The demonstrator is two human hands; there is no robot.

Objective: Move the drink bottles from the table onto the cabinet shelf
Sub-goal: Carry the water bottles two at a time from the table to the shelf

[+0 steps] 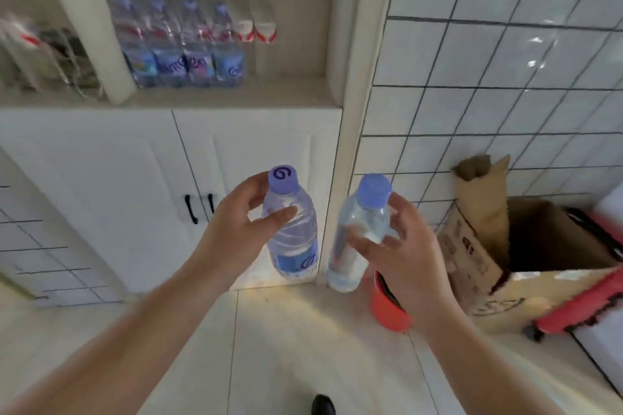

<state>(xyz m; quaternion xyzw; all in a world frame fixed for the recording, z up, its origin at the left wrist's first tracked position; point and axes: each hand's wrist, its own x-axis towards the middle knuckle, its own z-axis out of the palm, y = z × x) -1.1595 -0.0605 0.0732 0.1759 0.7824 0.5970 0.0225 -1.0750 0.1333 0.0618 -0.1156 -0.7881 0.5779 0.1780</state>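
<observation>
White cabinet (pixel 101 158) fills 9 to 12 o'clock, tiled wall (pixel 505 61) at 1 to 3 o'clock, pale tiled floor (pixel 269 330) at 6 o'clock. Cabinet shelf (pixel 236 98) at 11 o'clock holds a row of bottles (pixel 182 40), blurred, labels unreadable; the two rightmost have red-and-white labels, the rest blue. Left shelf bay at 10 o'clock has a wire rack (pixel 60 57) with stuff too smeared to identify. Left hand (pixel 236 229) grips left bottle (pixel 291 229) near its neck, purple cap with swirl up, blue label low, held in the air in front of the cabinet doors. Right hand (pixel 397 246) grips right bottle (pixel 357 236) by its upper part, blue cap, tilted slightly, base partly covering a red bucket (pixel 387 307) on the floor. Open cardboard box (pixel 505 263) at 3 o'clock, inside dark; red object (pixel 590 296) beside it cut off by the frame edge. Dark shoe tip (pixel 323 406) at 6 o'clock, cropped. Table not in view
</observation>
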